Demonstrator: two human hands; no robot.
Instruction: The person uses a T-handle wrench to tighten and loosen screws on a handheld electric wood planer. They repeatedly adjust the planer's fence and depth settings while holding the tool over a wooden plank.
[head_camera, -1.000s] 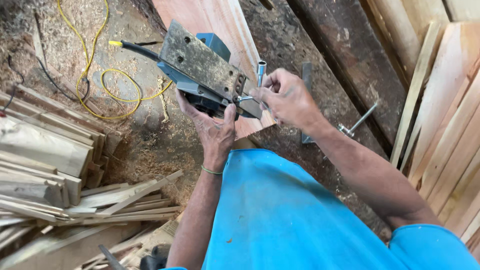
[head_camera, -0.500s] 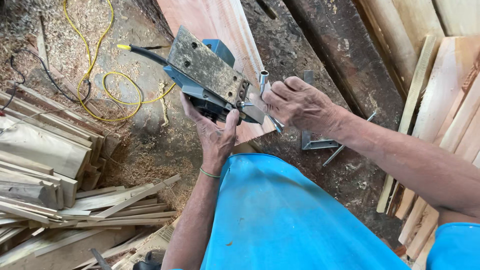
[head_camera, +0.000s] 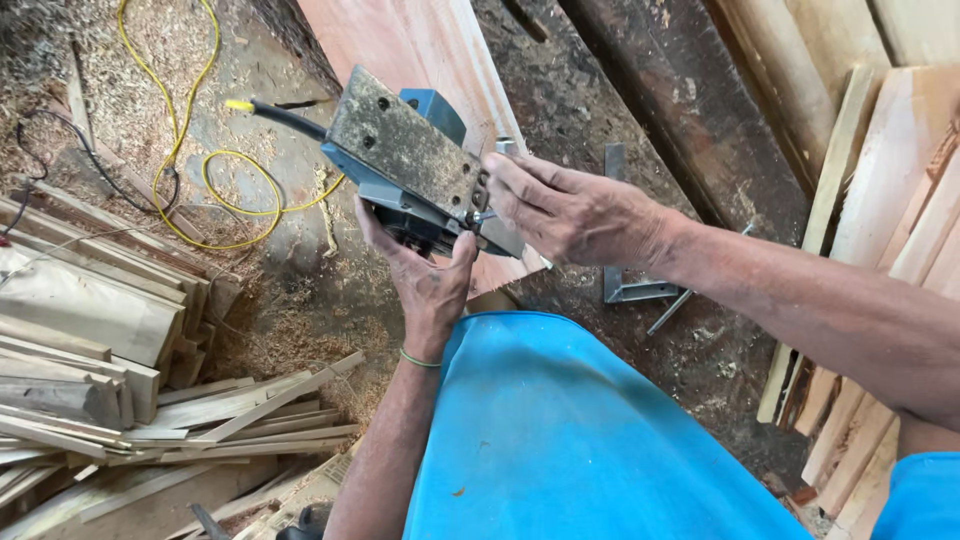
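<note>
A long reddish board (head_camera: 420, 60) is seen lying over the dark, dusty table (head_camera: 640, 130), and the floor (head_camera: 290, 300) beside it is covered with sawdust. On the left, a pile of wood offcuts (head_camera: 110, 350) is stacked, and more pale planks (head_camera: 890, 180) are leaned on the right. A blue cloth (head_camera: 570, 440) is worn over the lap.

An electric planer (head_camera: 415, 165) is held upside down above the board, with its worn metal sole turned up. It is gripped from below by the left hand (head_camera: 425, 275), whose fingers are curled around the body. The right hand (head_camera: 575, 210) is pressed to the front end of the sole, with the fingertips pinching something small there; what it is cannot be told.

Compared with half a second ago, the planer has been lifted a little and tilted more to the camera, and the right hand is closed more tightly on the front end. It seems that an adjustment near the blade is being done.

A yellow cable (head_camera: 215, 180) is looped on the floor, and a metal bracket (head_camera: 630, 280) lies on the table.
</note>
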